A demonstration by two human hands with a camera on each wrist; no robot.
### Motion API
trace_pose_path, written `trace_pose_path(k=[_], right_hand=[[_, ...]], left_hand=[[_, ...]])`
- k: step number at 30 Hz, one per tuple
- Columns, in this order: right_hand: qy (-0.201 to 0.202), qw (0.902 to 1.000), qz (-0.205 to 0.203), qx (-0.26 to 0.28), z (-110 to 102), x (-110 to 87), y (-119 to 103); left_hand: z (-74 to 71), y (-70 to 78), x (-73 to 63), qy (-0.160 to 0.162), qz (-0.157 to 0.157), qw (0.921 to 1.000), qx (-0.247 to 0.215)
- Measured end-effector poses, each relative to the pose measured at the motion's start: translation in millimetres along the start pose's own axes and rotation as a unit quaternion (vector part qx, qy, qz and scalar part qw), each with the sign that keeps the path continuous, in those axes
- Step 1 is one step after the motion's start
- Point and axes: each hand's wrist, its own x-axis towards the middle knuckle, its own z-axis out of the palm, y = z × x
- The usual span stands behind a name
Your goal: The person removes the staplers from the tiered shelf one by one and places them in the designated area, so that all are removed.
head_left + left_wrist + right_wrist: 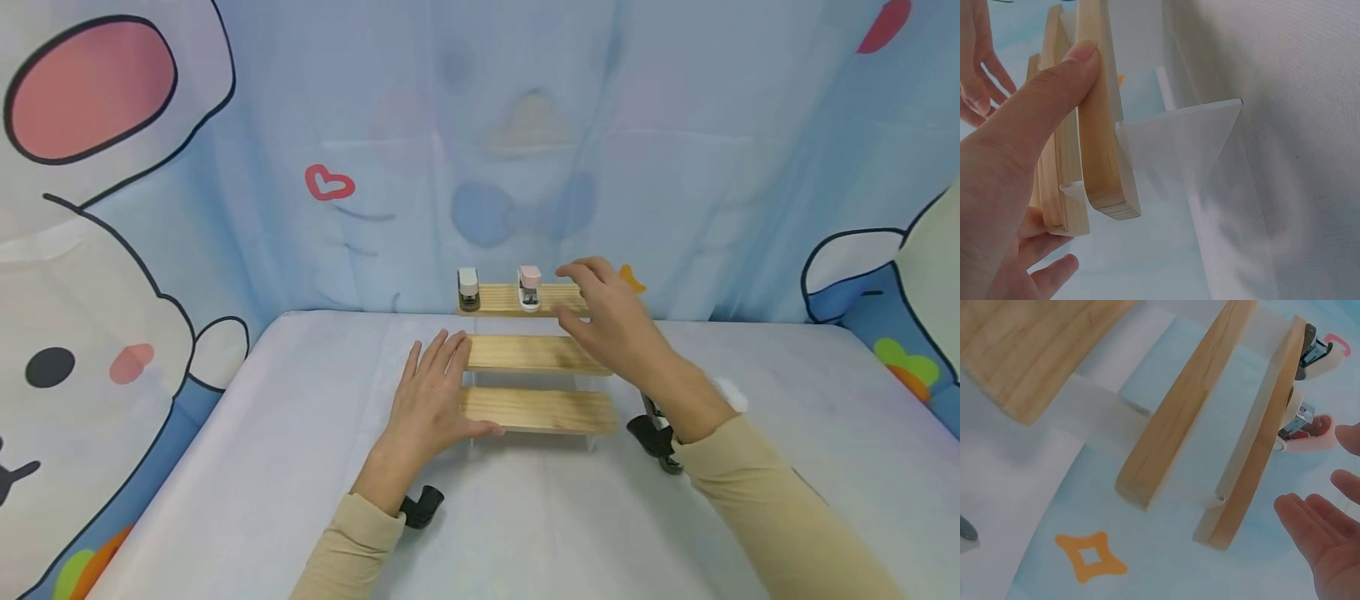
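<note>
A three-step wooden shelf stand with clear supports has its lowest board (540, 412) at the front. On the top board (491, 297) stand a black stapler with a white top (468, 287) and a white stapler with a pink top (529, 287). My left hand (431, 396) rests at the stand's left end: the thumb presses the lowest board's front face and the fairly straight fingers touch the middle board (536, 354). Right of the pink-topped stapler, my right hand (611, 321) hovers by the top board's right end, fingers parted and loosely bent, with nothing between them.
A dark object (670, 464) lies on the white-covered table (555, 533) near my right wrist, partly hidden. Beyond that forearm shows a white object (731, 393). Black wrist fittings (422, 507) sit beside the left wrist. A blue cartoon curtain (390, 167) hangs behind the table.
</note>
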Motion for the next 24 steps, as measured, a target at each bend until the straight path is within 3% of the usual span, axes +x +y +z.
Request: trace_pose_path(k=[24], right_hand=[[-0.067, 0.9967, 0.03, 0.035, 23.5, 31.1, -13.9]], left_hand=[[0.9, -0.9, 0.1, 0.007, 0.006, 0.9999, 0.005]])
